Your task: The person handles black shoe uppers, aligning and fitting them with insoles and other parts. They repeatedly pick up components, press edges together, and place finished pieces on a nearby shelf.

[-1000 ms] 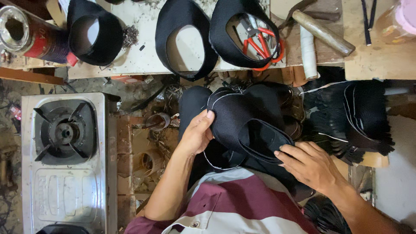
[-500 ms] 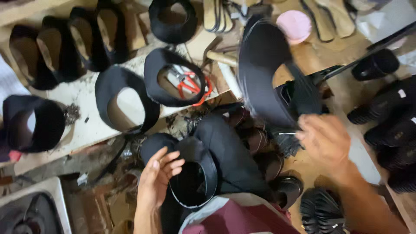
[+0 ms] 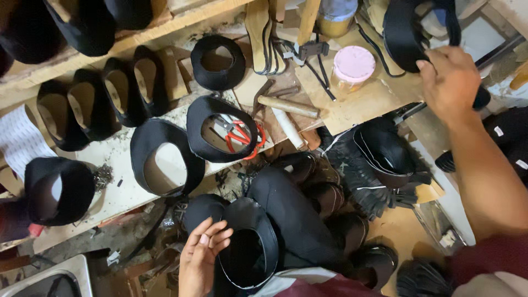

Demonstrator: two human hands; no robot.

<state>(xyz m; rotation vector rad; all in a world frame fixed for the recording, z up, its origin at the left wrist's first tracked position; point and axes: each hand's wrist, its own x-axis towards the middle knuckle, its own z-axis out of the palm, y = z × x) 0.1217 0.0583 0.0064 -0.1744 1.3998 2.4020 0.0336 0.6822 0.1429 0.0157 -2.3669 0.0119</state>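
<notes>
A black shoe upper (image 3: 250, 250) sits low on the person's lap, and the left hand (image 3: 202, 257) rests on its edge with loose, open fingers. The right hand (image 3: 451, 82) reaches far up and grips another black shoe upper (image 3: 407, 33) above the wooden board (image 3: 357, 104), near a pink-lidded jar (image 3: 353, 66).

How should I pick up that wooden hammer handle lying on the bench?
Grab the wooden handle around its middle, coming straight down from above. It lies flat and is a round stick, so fingers can wrap it. The red pliers and a black shoe upper crowd its left end.
</notes>
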